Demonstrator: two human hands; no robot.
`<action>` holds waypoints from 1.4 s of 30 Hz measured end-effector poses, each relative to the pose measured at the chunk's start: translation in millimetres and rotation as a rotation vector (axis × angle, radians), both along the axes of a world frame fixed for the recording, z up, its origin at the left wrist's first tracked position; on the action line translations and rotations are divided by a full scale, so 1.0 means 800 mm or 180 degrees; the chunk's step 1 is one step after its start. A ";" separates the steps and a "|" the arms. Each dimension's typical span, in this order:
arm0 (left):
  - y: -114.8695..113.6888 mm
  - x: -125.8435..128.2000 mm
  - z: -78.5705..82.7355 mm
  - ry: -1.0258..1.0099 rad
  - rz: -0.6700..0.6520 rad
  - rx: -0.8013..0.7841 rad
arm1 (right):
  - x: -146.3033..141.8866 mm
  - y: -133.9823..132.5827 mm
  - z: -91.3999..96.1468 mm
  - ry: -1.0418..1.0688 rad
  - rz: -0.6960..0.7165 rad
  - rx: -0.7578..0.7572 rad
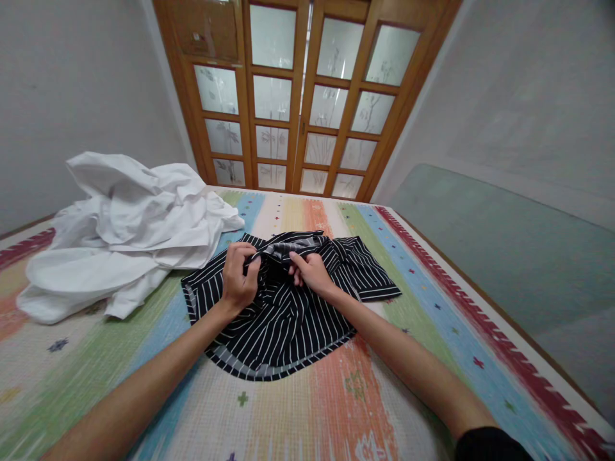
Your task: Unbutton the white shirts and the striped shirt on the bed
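A black shirt with white stripes (298,326) lies spread on the patterned bed cover, its curved hem towards me and a short sleeve out on each side. At the left of its collar area, my left hand (240,275) pinches the striped cloth between thumb and fingers. My right hand (311,272) grips the edge of the same opening a little to the right, its fingers curled under the cloth. Between the hands the fabric is lifted and bunched, and the greyish inner side shows.
Crumpled white cloth (139,218) is heaped at the left. Under everything is a colourful striped cover (283,410). A pale green panel (504,256) stands along the right wall, and wooden doors with glass panes (298,96) are at the far end.
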State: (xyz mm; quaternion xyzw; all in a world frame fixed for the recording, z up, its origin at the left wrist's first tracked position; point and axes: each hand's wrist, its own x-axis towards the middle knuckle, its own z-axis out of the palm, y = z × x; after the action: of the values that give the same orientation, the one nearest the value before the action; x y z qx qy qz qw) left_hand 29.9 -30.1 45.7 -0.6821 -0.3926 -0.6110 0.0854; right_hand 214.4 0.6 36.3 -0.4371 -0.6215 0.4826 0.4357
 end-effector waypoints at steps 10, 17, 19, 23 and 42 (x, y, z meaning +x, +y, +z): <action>0.003 0.012 -0.034 0.1282 -0.0700 -0.0752 | -0.005 -0.013 -0.001 0.0206 0.0057 0.0595; 0.014 0.016 -0.043 0.0673 -0.0927 -0.1151 | 0.001 -0.021 0.006 0.0392 -0.0090 0.0707; 0.014 0.019 -0.043 0.0557 -0.0937 -0.1204 | 0.001 -0.023 0.006 0.0396 -0.0176 0.0741; 0.010 0.022 -0.041 0.0286 -0.0923 -0.1439 | 0.001 -0.019 -0.001 -0.0249 -0.0253 0.1095; 0.009 0.021 -0.046 0.0852 -0.1180 -0.1936 | 0.014 0.001 -0.045 -0.2287 -0.0229 0.2008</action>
State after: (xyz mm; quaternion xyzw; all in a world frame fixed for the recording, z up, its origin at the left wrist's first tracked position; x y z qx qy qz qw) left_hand 46.8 -23.1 9.0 -0.8095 -0.4114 -0.3771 -0.1824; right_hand 225.3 1.7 0.2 -0.4439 -0.8333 0.0734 0.3212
